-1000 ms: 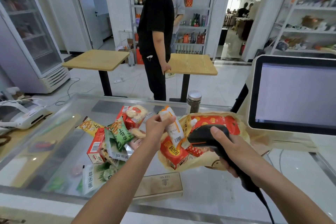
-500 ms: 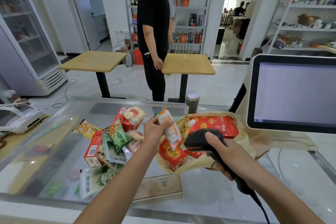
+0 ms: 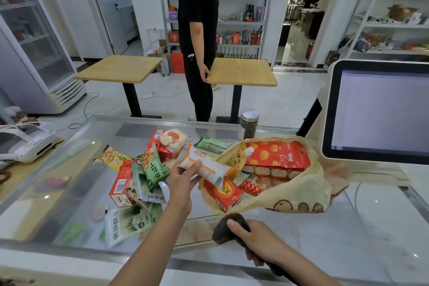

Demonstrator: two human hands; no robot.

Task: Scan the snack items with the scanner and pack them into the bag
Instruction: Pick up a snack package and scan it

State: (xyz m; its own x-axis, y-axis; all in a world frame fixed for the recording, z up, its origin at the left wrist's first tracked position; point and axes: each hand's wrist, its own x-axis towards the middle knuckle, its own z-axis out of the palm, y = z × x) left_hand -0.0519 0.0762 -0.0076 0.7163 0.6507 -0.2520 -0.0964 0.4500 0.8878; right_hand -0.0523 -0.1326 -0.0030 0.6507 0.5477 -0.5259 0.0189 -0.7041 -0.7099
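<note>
My left hand (image 3: 182, 181) grips a white and orange snack packet (image 3: 205, 168), lying flat with its far end at the mouth of the yellowish plastic bag (image 3: 299, 195). Inside the bag lie a red pouch with orange dots (image 3: 277, 154), a red box (image 3: 224, 195) and other snacks. My right hand (image 3: 257, 240) holds the black scanner (image 3: 224, 231) low over the counter, in front of the bag. A heap of loose snacks (image 3: 141, 174) sits on the glass counter left of my left hand: green packets, red boxes, a yellow packet.
A screen (image 3: 380, 111) stands at the right behind the bag. A small jar (image 3: 248, 124) stands at the counter's far edge. A white device (image 3: 27, 146) lies at the left. A person in black stands beyond the counter between two wooden tables (image 3: 241, 72).
My left hand has tipped the packet from upright to flat and carried it toward the bag's mouth. My right hand has drawn the scanner back and down toward me.
</note>
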